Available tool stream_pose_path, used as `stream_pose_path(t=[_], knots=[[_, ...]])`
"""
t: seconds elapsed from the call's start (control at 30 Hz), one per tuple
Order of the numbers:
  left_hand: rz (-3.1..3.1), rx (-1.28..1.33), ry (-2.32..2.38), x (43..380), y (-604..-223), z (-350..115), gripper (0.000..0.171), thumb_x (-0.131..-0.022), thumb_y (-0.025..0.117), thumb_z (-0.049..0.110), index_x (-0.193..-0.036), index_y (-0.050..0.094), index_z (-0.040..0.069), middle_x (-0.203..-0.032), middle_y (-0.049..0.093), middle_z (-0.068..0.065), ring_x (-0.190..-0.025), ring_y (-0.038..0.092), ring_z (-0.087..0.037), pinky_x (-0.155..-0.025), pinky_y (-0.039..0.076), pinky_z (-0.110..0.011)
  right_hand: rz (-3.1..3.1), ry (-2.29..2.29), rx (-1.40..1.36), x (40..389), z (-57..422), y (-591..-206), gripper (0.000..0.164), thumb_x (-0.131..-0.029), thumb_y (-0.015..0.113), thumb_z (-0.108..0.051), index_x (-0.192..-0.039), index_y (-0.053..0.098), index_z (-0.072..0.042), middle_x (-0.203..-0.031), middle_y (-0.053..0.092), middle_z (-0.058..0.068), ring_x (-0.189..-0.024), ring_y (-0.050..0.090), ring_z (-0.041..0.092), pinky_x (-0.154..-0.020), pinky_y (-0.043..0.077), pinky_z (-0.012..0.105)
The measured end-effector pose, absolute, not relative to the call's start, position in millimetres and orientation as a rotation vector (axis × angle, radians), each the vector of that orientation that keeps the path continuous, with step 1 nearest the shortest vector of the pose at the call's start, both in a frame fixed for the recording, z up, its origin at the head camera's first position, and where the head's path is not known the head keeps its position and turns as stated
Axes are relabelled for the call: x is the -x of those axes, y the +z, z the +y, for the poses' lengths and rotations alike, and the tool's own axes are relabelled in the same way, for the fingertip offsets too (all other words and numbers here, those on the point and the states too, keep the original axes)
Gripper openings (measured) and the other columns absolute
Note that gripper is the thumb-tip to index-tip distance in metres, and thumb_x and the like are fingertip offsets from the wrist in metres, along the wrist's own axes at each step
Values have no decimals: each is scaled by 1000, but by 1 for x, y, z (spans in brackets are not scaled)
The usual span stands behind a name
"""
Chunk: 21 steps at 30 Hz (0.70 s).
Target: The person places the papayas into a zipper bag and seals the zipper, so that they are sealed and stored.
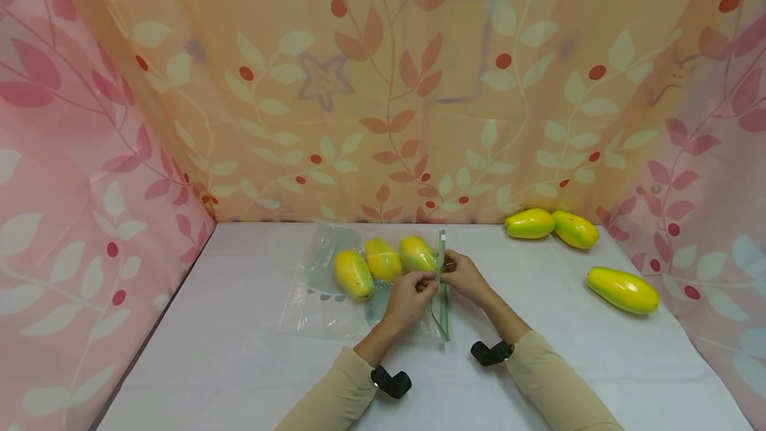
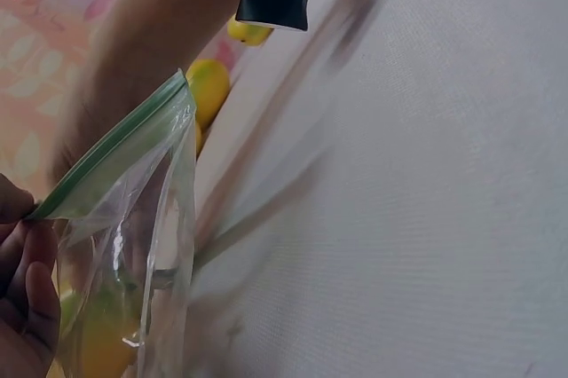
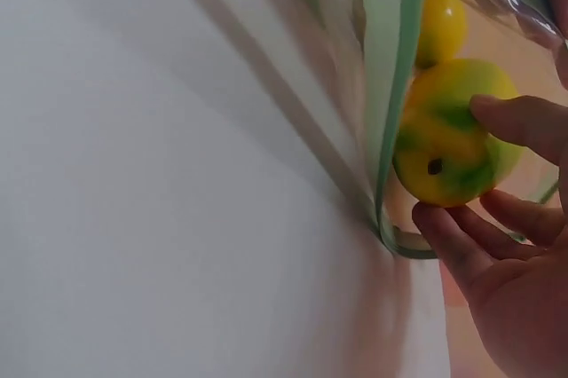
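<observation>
A clear zip bag [image 1: 299,314] with a grey-green print lies on the table, its green zip edge [image 2: 111,143] to the right. Two yellow papayas [image 1: 353,276] rest inside it, and a third, greener papaya [image 1: 417,253] is near the mouth. My left hand [image 1: 409,299] pinches the bag's zip edge between thumb and fingers, lifting one side of the mouth. At the opening, my right hand [image 1: 471,279] holds the greener papaya by its end, thumb on top and fingertips underneath, as the right wrist view shows.
Two papayas [image 1: 529,223] lie together at the table's back right, and another papaya [image 1: 622,290] is nearer the right edge. Leaf-patterned cloth [image 1: 383,85] hangs behind and along both sides of the white table [image 1: 239,378]. Black wrist cameras [image 1: 391,382] sit on both sleeves.
</observation>
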<state>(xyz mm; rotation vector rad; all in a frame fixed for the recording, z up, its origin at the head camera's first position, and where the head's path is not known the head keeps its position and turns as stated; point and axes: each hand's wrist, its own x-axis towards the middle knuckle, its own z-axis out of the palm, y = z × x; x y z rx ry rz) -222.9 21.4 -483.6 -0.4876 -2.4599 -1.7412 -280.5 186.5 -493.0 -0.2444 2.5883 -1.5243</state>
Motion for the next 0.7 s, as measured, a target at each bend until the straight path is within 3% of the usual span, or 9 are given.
stream_pose_path(t=[0.13, 0.37, 0.57, 0.7], knots=[[-2467, 486, -1737, 222, -483, 22, 22, -92, 65, 11, -108, 71, -2, -90, 72, -11, -75, 61, -7, -68, 51, -16, 2568, -1559, 321, 279, 184, -499, 43, -80, 62, 1, -122, 58, 9, -109, 66, 27, -97, 67, 32, -77, 54, 32], [-2458, 435, -1752, 225, -485, 23, 21, -91, 65, 10, -107, 72, -1, -89, 73, -11, -74, 61, -6, -68, 51, -16, 2566, -1521, 305, 272, 187, -490, 33, -87, 64, -5, -118, 60, 4, -111, 65, 23, -108, 64, 39, -85, 56, 42], [-2459, 422, -1753, 226, -487, 21, 21, -91, 66, 13, -107, 72, 0, -88, 73, -9, -74, 60, -4, -67, 50, -15, 2602, -1424, 247, 272, 202, -486, 48, -89, 70, -24, -129, 58, 0, -114, 66, 18, -105, 65, 31, -82, 56, 38], [-2460, 415, -1756, 226, -487, 21, 20, -91, 67, 12, -106, 72, 0, -88, 73, -8, -73, 58, -3, -67, 49, -15, 2636, -1346, 208, 270, 214, -480, 53, -88, 71, -27, -130, 57, 2, -114, 67, 19, -101, 65, 28, -80, 56, 37]])
